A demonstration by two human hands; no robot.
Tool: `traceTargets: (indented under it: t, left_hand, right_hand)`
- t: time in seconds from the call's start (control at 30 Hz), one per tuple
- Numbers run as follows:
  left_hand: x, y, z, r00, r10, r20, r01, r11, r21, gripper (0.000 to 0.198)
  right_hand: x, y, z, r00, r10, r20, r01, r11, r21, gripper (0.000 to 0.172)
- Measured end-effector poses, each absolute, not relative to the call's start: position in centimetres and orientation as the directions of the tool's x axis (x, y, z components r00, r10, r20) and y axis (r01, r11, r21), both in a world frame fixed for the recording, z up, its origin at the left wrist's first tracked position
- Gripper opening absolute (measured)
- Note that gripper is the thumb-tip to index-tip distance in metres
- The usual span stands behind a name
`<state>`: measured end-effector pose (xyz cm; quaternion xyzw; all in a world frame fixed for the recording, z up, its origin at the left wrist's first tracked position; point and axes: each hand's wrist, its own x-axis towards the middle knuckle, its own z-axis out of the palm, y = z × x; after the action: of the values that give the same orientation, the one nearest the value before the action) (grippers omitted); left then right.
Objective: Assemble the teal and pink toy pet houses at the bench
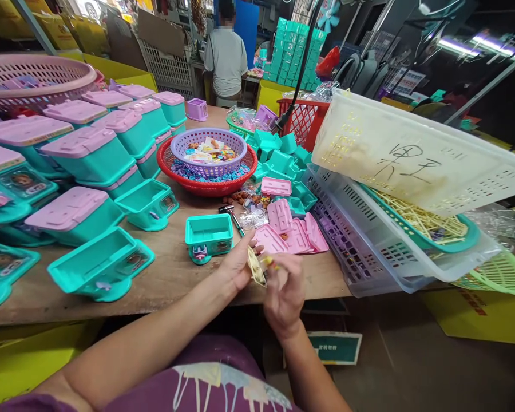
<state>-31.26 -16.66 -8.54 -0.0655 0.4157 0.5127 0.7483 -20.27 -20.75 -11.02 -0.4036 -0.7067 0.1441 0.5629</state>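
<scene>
My left hand (239,264) is closed around a small cream-coloured plastic part (256,269), narrow and hollow-looking, held tilted over the table's front edge. Close beside it, my right hand (285,289) pinches a tiny yellow and red piece (270,262) at the part's upper side. Whether the two pieces touch, I cannot tell. Just beyond my hands lie several pink plastic panels (278,234) and a hammer (232,218) with a dark head. A teal toy box without a lid (209,237) stands left of the hammer.
Teal boxes with pink lids (86,146) are stacked at left. A purple basket (209,151) of small parts sits inside a red basket (206,187). Loose teal boxes (278,154) lie in a heap behind. Stacked crates (412,154) bound the right side. A person (226,57) is at the back.
</scene>
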Motion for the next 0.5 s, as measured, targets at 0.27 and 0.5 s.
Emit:
traceTargets:
  t: [0.27, 0.5]
  left_hand:
    - [-30.6, -17.3, -7.3, 0.219, 0.787, -0.576, -0.845, 0.449, 0.292, 0.029]
    - [-31.2, -17.5, -6.9, 0.231, 0.806, -0.545, -0.890, 0.402, 0.217, 0.029]
  right_hand:
    - [-21.8, -18.2, -12.9, 0.276, 0.764, 0.583, 0.248, 0.530, -0.811, 0.017]
    - [-23.2, -19.3, -13.2, 0.013, 0.633, 0.774, 0.350, 0.722, -0.597, 0.027]
